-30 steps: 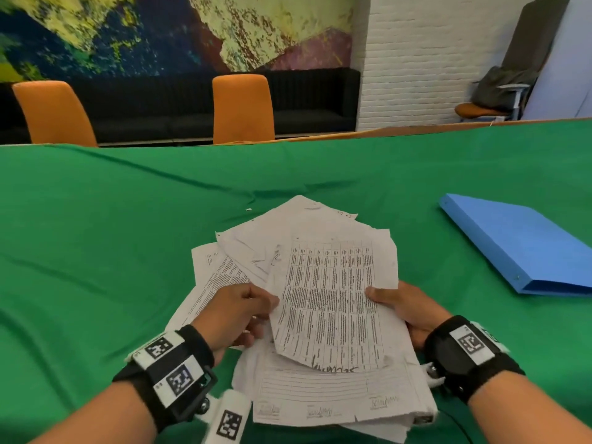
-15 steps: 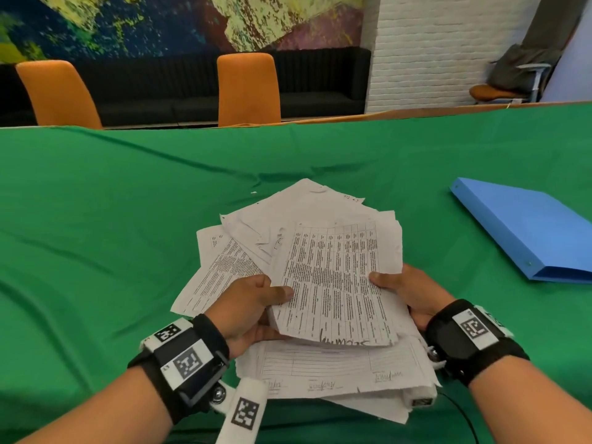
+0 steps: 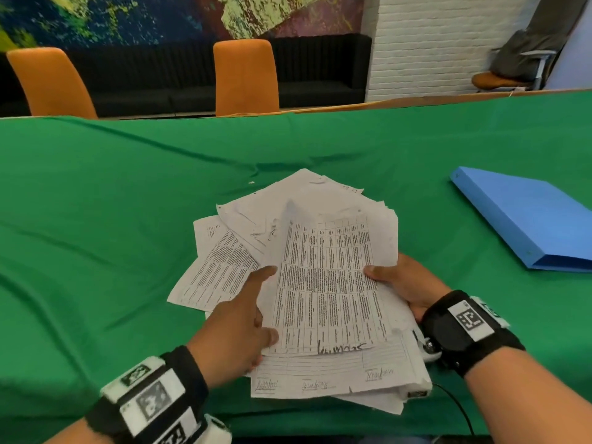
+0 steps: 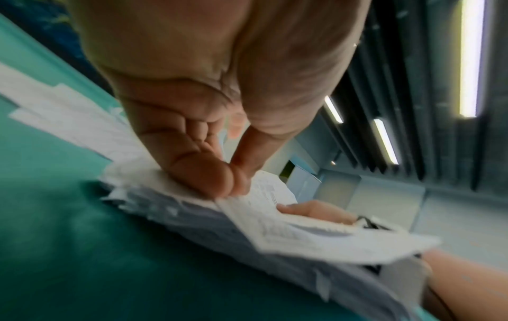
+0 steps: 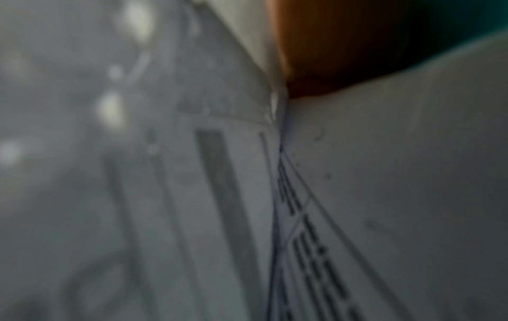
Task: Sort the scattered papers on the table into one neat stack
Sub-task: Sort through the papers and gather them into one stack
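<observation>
Above the green table (image 3: 128, 219), both hands' grip holds printed papers (image 3: 326, 283); writing illegible.

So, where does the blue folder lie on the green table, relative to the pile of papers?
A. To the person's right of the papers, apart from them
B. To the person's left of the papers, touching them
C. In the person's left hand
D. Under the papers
A: in the head view the blue folder lies flat on the green cloth to the right of the papers, with bare cloth between them and no hand on it.
</observation>
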A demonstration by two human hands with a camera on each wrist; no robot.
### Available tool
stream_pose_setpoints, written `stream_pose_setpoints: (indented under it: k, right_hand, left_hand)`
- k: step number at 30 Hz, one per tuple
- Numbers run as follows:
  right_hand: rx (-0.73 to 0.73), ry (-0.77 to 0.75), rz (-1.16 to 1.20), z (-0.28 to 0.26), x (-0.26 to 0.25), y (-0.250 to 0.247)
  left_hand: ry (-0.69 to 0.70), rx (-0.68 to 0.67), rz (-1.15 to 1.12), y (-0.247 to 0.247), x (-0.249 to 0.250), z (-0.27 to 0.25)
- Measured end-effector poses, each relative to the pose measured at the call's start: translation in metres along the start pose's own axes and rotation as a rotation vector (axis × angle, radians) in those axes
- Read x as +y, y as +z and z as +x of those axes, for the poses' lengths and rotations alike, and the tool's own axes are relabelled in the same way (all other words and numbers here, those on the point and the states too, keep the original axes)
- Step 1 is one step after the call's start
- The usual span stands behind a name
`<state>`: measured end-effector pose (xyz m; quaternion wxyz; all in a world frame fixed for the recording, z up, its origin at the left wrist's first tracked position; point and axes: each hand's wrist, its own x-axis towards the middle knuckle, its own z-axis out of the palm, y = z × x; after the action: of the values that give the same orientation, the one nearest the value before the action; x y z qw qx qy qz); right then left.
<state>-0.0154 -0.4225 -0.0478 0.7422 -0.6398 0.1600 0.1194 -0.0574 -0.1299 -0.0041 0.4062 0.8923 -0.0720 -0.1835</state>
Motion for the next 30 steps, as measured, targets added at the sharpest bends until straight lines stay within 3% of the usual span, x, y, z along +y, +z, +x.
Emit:
stream_pose_setpoints:
  k: [2, 4, 6, 9, 11, 13, 15, 21, 30]
  right_hand:
    - [0.000, 0.015, -0.004, 0.000, 0.000, -0.002]
    - [-0.008, 0.031, -0.006, -0.001, -0.001, -0.002]
    - [-0.005, 0.044, -0.007, -0.002, -0.003, -0.002]
    - [0.000, 0.056, -0.003, -0.003, -0.005, -0.001]
    - [0.006, 0.066, 0.015, -0.005, -0.006, 0.000]
    - [0.008, 0.078, 0.043, -0.006, -0.008, 0.000]
    - [-0.003, 0.093, 0.097, -0.008, -0.009, 0.000]
    - [-0.028, 0.094, 0.176, -0.014, -0.014, 0.003]
    - [-0.049, 0.111, 0.149, -0.014, -0.016, 0.003]
  left_hand:
    - [0.131, 0.003, 0.287, 0.003, 0.002, -0.013]
    - [0.177, -0.010, 0.504, 0.007, 0.004, -0.026]
    - [0.225, -0.036, 0.654, 0.014, 0.003, -0.034]
    - [0.426, -0.068, 0.824, 0.017, 0.003, -0.035]
    - [0.408, -0.173, 0.885, 0.014, -0.001, -0.028]
    - [0.399, -0.207, 0.888, 0.010, -0.005, -0.018]
    - [0.463, -0.138, 0.832, 0.008, -0.009, -0.008]
    - [0.515, -0.195, 0.778, 0.010, -0.017, 0.015]
    - [0.739, -0.009, 0.593, 0.012, -0.048, 0.021]
